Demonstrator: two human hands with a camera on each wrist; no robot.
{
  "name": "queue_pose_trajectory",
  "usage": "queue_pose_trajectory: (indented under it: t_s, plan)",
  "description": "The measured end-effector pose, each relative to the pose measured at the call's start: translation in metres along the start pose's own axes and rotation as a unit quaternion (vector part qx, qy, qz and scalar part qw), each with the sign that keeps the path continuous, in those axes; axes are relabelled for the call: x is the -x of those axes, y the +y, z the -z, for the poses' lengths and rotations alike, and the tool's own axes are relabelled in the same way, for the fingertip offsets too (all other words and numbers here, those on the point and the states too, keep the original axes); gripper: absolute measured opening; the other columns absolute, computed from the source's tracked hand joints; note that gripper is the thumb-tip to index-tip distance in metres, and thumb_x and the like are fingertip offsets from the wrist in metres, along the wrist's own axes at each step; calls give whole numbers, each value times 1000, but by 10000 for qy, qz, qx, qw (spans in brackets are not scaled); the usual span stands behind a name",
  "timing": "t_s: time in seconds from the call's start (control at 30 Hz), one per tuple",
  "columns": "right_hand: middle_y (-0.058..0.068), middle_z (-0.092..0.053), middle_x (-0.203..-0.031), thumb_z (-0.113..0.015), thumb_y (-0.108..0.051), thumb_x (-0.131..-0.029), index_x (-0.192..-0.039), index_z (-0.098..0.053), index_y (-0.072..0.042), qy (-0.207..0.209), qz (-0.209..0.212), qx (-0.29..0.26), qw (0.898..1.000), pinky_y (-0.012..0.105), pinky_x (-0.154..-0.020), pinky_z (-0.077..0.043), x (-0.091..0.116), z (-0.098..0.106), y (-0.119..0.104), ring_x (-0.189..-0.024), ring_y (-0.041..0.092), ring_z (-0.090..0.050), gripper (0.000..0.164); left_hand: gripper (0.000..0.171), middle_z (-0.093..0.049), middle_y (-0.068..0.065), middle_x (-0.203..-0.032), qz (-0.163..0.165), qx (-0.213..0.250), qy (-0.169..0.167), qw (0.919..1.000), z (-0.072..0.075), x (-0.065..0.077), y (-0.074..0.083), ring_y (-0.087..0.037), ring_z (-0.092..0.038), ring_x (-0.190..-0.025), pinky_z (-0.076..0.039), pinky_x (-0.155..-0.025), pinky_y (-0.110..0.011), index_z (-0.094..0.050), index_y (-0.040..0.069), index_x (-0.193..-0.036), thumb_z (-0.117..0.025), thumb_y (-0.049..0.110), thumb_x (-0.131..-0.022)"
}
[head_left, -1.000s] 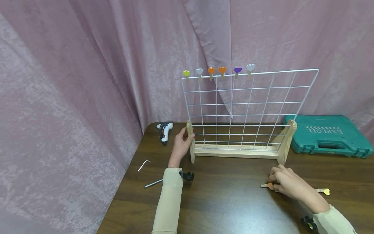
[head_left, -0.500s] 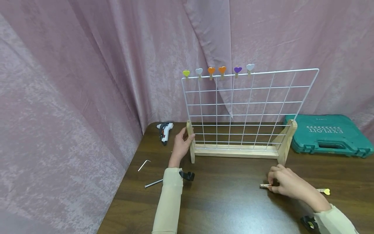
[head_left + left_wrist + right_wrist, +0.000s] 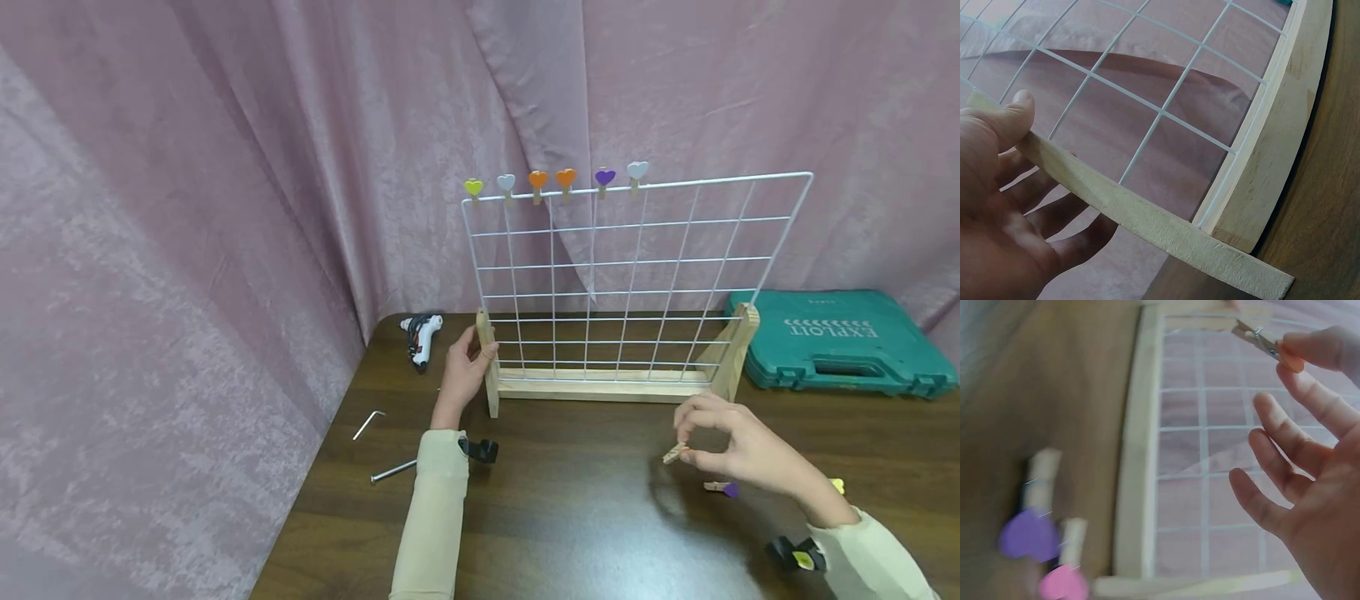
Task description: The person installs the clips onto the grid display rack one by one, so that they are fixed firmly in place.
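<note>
A white wire grid stands in a pale wooden stand on the table. At its left upright, my left hand grips the wood, thumb in front and fingers behind. My right hand pinches a small wooden clothespin by its orange heart end, between thumb and index finger, raised over the table before the stand's right foot; the other fingers are spread. Below lie clothespins with a purple heart, a pink heart and a yellow heart, the yellow one partly hidden by my wrist.
Several heart clothespins, among them a yellow one and a purple one, sit along the grid's top left. A glue gun, hex key and long bolt lie left. A green case lies back right.
My right hand has pinched the orange heart clothespin and lifted it off the table, uncovering the purple one. My left hand keeps its hold on the stand.
</note>
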State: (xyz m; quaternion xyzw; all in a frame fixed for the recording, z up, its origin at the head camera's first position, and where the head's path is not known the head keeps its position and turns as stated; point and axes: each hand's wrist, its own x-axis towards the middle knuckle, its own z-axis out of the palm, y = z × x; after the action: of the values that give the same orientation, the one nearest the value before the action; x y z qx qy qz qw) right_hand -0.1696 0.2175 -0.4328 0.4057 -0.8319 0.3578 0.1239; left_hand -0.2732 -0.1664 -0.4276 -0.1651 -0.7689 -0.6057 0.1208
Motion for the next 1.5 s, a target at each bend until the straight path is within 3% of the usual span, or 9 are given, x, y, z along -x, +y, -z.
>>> queue_pose_trajectory:
  t_s: [0.13,0.23,0.57,0.77,0.9,1.07,1.27,1.5]
  plan:
    - [-8,-58,-98,-79,0,-69,-82,-63,-25,127,-33,-252,9996,19,-73,-39,-15,16,-14,-97,13,-49,33,38,-56,-23,-119,-55,3,37,10000,0,0,-1,-32,-54,-110,-46,-92,-34,-49,-5,-126,-57,6,-91]
    - [-8,-58,-99,-78,-2,-70,-84,-64,-27,227,58,-215,9995,19,-71,-38,-24,25,-18,-98,10,-48,32,38,-56,-24,-119,-117,1,52,9999,0,-1,-1,-33,-54,-110,-47,-92,-36,-49,-6,-126,-58,7,-91]
    - [-2,-58,-102,-73,7,-72,-91,-66,-20,138,-17,-741,9972,19,-84,-38,-52,57,-42,-101,13,-49,33,38,-56,-24,-120,-94,65,-3,9999,-1,0,1,-36,-54,-111,-46,-93,-37,-49,-7,-126,-57,4,-91]
    - [0,-59,-102,-71,10,-72,-91,-66,-17,269,-3,-649,9975,21,-83,-38,-75,83,-55,-103,15,-49,33,39,-55,-24,-120,-56,40,-34,10000,-1,0,1,-33,-54,-111,-46,-93,-37,-48,-7,-127,-57,3,-91]
    - [3,-59,-99,-70,14,-70,-90,-67,-14,422,302,-283,9983,20,-75,-40,-93,102,-60,-99,14,-50,35,39,-55,-24,-121,-54,58,-40,10000,0,1,0,-34,-53,-111,-46,-93,-37,-48,-7,-127,-57,3,-91]
    - [0,-59,-101,-73,11,-69,-90,-66,-14,597,697,613,9939,16,-72,-38,-113,125,-68,-96,9,-50,34,41,-55,-23,-121,-60,17,-14,10000,0,2,0,-34,-53,-112,-46,-93,-37,-47,-6,-128,-58,7,-91]
    - [1,-60,-99,-77,8,-65,-88,-67,-10,808,1176,1729,9745,16,-74,-36,-140,151,-81,-92,9,-50,30,40,-55,-22,-121,-18,-19,-14,10000,0,3,1,-33,-53,-112,-45,-94,-37,-49,-5,-128,-58,9,-91]
    - [7,-59,-97,-77,6,-65,-84,-71,-8,590,1444,2445,9570,34,-68,-34,-176,178,-94,-93,26,-46,24,39,-55,-23,-120,15,-25,-24,10000,1,4,3,-33,-53,-112,-45,-94,-37,-48,-6,-127,-58,7,-91]
